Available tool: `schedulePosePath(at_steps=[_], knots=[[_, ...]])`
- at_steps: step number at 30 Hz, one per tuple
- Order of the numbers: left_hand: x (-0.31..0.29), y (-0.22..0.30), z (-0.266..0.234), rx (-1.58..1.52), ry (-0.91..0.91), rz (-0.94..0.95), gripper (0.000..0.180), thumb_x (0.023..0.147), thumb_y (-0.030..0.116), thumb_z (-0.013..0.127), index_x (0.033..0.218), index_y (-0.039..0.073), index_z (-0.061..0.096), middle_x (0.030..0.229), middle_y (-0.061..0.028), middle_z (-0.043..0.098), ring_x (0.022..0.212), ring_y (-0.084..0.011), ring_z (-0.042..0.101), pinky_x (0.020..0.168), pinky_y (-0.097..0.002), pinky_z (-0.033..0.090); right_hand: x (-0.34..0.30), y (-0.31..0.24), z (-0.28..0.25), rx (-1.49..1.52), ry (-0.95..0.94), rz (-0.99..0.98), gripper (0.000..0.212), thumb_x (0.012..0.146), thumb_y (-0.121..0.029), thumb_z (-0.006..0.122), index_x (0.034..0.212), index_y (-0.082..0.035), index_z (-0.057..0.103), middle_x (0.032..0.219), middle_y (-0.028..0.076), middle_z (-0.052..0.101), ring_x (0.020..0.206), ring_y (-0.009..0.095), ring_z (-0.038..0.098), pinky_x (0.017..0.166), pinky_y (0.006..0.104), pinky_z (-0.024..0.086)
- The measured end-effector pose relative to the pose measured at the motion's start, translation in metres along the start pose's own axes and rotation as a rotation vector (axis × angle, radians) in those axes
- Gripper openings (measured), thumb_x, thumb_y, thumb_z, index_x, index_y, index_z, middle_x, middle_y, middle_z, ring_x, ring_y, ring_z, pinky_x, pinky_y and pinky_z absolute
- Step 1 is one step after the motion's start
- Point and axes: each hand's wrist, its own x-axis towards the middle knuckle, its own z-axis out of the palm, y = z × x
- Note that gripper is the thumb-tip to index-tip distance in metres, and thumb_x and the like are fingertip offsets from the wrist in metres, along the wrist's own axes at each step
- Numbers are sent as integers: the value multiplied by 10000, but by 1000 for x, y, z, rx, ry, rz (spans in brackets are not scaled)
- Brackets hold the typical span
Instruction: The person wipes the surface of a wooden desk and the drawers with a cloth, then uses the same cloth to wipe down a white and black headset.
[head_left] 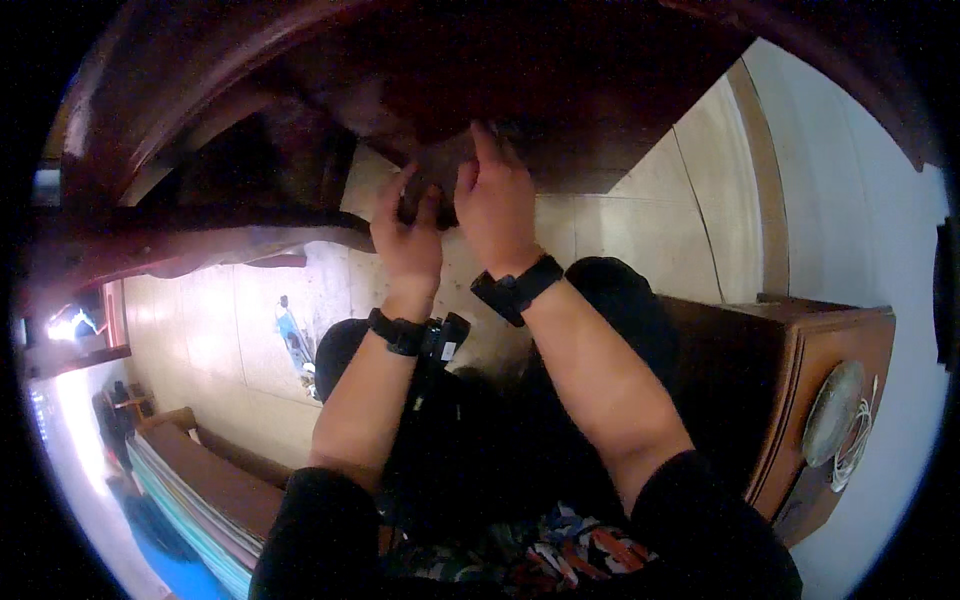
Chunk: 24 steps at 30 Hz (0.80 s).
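Note:
Under a dark reddish-brown wooden panel both my arms reach up and forward. The thumb and forefinger of my left hand curve round a small dark piece that I cannot make out in the shadow. Just to its right, my right hand has its forefinger stretched up against the panel's shaded surface, with the thumb apart from it. Its other fingers are partly hidden. Each wrist carries a black band, the left one and the right one.
A curved dark wooden rail runs along the left. Pale tiled floor lies below, with a blue-and-white object on it. At right stands a brown wooden cabinet bearing a round dish-like object and a coiled white cable.

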Motion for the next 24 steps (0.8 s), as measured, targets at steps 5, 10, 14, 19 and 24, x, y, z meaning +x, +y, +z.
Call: schedulePosePath(at_steps=[5, 10, 14, 19, 24], knots=[[-14, 11, 27, 192, -33, 205, 360, 828, -1, 679, 1183, 30, 629, 1188, -136, 552, 1104, -279, 564, 918, -347, 491, -3, 27, -16, -41, 21, -169, 480, 833, 5, 553, 1299, -111, 579, 1139, 208, 625, 994, 407, 620, 814, 441, 551], [-19, 10, 71, 92, -141, 321, 428, 812, 3, 690, 1232, 37, 619, 1209, -136, 530, 1110, -262, 562, 900, -331, 507, 7, 68, -66, -262, -16, -271, 547, 816, -117, 612, 1349, -217, 546, 1204, 230, 611, 984, 385, 645, 833, 440, 554], [-25, 35, 100, 103, -309, 296, 527, 797, 40, 705, 1309, 61, 582, 1271, -153, 501, 1126, -308, 558, 943, -372, 493, 8, 75, -94, -278, 162, -262, 436, 781, 56, 577, 1160, -134, 680, 1074, 135, 663, 904, 345, 652, 770, 409, 549], [-29, 61, 138, 15, -442, 439, 567, 801, 89, 692, 1347, 79, 539, 1288, -162, 512, 1192, -377, 516, 1016, -430, 442, 15, 116, -132, -89, 376, -81, 286, 824, 50, 603, 1060, -71, 711, 989, 151, 698, 914, 304, 679, 799, 357, 543], [-32, 74, 151, 164, -312, 624, 550, 799, 74, 653, 1340, 93, 558, 1267, -149, 527, 1161, -350, 521, 1042, -462, 378, 13, 103, -123, -47, 452, -79, 270, 832, -54, 657, 1101, -42, 652, 1002, 197, 657, 926, 386, 634, 810, 441, 524]])
